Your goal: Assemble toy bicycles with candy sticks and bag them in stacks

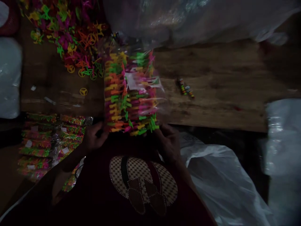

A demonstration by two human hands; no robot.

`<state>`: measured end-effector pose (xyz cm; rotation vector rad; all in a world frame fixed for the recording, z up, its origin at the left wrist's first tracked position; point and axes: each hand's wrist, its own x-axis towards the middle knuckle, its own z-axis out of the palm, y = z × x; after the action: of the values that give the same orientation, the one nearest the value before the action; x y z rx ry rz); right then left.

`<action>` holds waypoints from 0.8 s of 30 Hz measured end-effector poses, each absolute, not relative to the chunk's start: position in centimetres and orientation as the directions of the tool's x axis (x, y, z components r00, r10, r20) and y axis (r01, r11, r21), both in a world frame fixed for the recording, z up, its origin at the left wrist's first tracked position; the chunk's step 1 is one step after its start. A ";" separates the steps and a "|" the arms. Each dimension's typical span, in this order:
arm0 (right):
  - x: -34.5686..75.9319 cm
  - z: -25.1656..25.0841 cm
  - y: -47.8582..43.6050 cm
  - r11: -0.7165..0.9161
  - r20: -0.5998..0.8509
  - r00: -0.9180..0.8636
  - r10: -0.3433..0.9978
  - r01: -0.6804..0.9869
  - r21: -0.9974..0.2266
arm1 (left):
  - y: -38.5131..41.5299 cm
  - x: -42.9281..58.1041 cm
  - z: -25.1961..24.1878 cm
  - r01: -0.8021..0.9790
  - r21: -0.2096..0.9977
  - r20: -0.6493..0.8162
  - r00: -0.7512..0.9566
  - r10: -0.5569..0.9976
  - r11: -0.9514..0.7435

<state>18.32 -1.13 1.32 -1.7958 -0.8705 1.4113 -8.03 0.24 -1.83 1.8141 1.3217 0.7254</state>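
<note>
clear plastic forms the bag at the centre of the frame, packed with rows of small toys in green, orange, yellow and pink. a white slip shows in its upper middle, and its upper edge is blurred. the bag lies partly over the table, its lower edge reaching past the near edge of the wood. the left hand pinches the bag's lower left corner between thumb and curled fingers. the right hand has its fingers bent around the lower right corner, pinching it too, though the shadow hides the fingertips.

at the upper left of the frame is a heap of loose toys in the same bright colours, some with spoked wheels. a yellow wheel lies apart below it, near pale scraps. right of centre, two small multicoloured pieces lie close together on the wood. filled packets are set in two columns at the lower left, some with white labels. crumpled clear sheeting covers the top of the frame, and a white sack fills the lower right. a dark shirt with a checked motif takes the bottom middle.
</note>
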 end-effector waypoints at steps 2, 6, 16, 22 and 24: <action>18.1 1.0 0.0 -0.493 -0.439 0.282 0.853 0.160 -0.855 | 0.9 -6.9 -1.7 0.516 0.854 -0.023 0.171 0.985 -0.070; 20.0 0.5 -0.6 -0.483 -0.330 0.378 0.865 0.446 -0.754 | 0.5 -5.5 -2.1 0.547 0.837 -0.045 0.131 0.990 -0.034; 20.2 0.9 -4.4 -0.096 -0.427 -0.302 0.852 0.712 -0.695 | -2.5 -5.5 -3.5 0.383 0.901 0.157 0.154 0.975 -0.206; 17.9 1.1 -3.0 0.046 -0.225 -0.459 0.860 0.507 -0.861 | -1.7 -4.7 -1.5 0.582 0.809 -0.029 0.176 0.984 -0.080; 17.9 0.9 -2.8 0.072 -0.203 -0.457 0.866 0.515 -0.854 | -1.4 -4.8 -1.7 0.612 0.782 -0.017 0.210 0.978 -0.118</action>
<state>17.86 -2.79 0.91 -1.3737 -1.9972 1.3420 -4.80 -1.36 -1.72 1.8155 1.4798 0.6933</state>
